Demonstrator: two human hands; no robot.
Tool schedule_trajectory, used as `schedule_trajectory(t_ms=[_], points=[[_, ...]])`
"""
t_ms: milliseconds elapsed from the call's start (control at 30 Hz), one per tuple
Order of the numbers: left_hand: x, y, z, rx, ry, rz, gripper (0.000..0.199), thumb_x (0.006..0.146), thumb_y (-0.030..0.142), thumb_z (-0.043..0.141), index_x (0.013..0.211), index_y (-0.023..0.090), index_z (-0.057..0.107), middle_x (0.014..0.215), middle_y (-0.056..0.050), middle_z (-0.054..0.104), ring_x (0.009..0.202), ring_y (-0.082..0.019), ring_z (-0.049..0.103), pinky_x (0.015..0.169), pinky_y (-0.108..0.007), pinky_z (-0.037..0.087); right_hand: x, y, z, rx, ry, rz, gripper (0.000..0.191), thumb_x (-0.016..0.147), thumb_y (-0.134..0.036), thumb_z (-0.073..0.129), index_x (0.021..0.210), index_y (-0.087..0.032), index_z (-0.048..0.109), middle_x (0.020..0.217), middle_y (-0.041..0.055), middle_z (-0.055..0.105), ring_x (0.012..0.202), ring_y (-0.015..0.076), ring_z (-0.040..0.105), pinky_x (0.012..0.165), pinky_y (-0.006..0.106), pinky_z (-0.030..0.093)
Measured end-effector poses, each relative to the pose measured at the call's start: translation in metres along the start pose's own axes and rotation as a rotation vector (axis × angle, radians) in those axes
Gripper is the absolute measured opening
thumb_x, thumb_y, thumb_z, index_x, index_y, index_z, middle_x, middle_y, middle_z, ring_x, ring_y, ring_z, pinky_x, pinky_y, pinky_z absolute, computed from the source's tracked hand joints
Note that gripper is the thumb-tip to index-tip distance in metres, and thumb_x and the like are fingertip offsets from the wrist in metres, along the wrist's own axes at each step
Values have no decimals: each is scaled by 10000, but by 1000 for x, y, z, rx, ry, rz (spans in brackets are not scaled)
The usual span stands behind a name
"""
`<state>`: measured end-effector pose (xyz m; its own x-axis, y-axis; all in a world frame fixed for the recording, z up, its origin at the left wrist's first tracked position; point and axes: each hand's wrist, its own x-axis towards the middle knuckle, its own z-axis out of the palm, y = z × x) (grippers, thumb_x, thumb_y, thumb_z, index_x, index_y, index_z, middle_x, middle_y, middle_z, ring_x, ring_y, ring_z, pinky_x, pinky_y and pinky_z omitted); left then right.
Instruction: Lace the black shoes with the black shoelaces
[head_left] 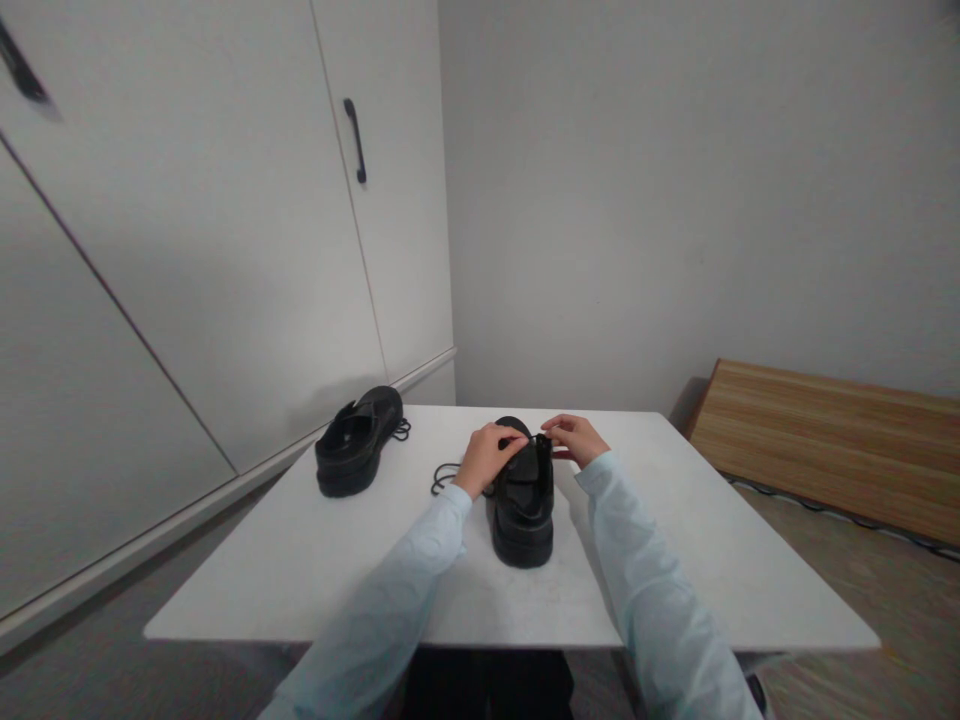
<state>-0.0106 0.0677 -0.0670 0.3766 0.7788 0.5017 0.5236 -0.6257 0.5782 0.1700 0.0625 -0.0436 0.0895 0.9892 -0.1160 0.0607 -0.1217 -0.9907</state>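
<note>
At the middle of the white table (300, 560): black shoe (523, 500), heel near; left hand (489, 456) and right hand (576, 438) pinching its lace (444, 474) at the tongue. Far left, second shoe (356, 442).

Dim, even light; soft shadows, edges warped.

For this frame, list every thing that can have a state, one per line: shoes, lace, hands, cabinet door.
Black leather shoe under the hands: upright on the white table, heel toward the camera.
Second black shoe: upright at the table's left, untouched, laces loose.
Black lace: lying slack on the table beside the left hand.
Left hand: grip pinched at the near shoe's top.
Right hand: grip pinched there too.
White cabinet door with black handle: closed.
</note>
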Motion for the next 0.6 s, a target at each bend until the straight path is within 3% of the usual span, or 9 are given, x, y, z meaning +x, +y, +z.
schedule_trajectory(t_ms=[600], points=[[8,9,3,148,-43,-91,169,777,310,565,804,226,710,710,1,684,667,-134,588,650,-229,404,5,6,4,-45,-61,-63,76,633,-112,587,690,-160,605,581,-39,553,501,71,525,487,197,475]])
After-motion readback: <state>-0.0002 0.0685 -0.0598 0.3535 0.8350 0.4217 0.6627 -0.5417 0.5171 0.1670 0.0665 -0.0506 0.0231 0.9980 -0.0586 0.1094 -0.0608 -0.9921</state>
